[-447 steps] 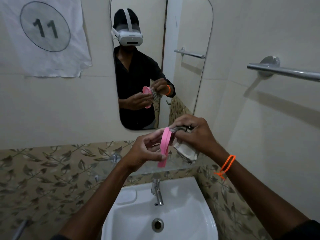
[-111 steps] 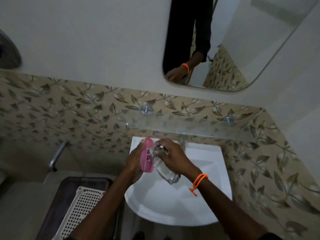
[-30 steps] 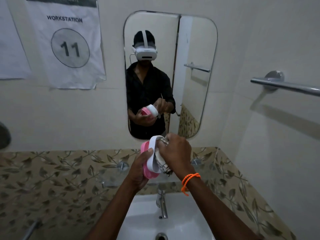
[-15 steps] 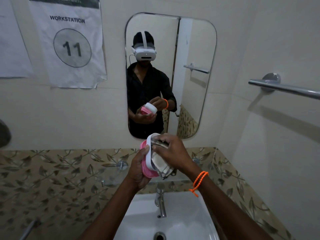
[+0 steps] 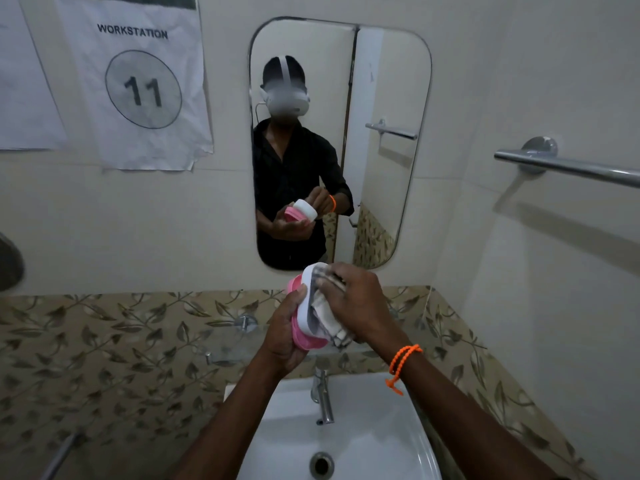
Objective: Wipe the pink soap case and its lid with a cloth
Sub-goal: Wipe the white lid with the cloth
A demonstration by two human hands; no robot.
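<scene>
My left hand (image 5: 282, 336) grips the pink soap case (image 5: 304, 338) on edge, together with a white part (image 5: 307, 308) stacked against it, above the sink. My right hand (image 5: 358, 299) holds a crumpled light checked cloth (image 5: 325, 317) bunched against the open face of the white part. An orange bead band circles my right wrist. The mirror (image 5: 339, 140) reflects the same grip from the front. Whether the white part is the lid I cannot tell.
A white sink (image 5: 381, 441) with a chrome tap (image 5: 322, 398) and drain lies below my hands. A glass shelf (image 5: 228, 344) runs along the leaf-patterned tiles. A chrome towel bar (image 5: 568, 166) juts from the right wall. A paper sign numbered 11 (image 5: 142, 88) hangs at left.
The camera view rose from the sink to the mirror earlier. Over the last second my right hand has shifted the cloth over the white part; my left hand keeps its grip.
</scene>
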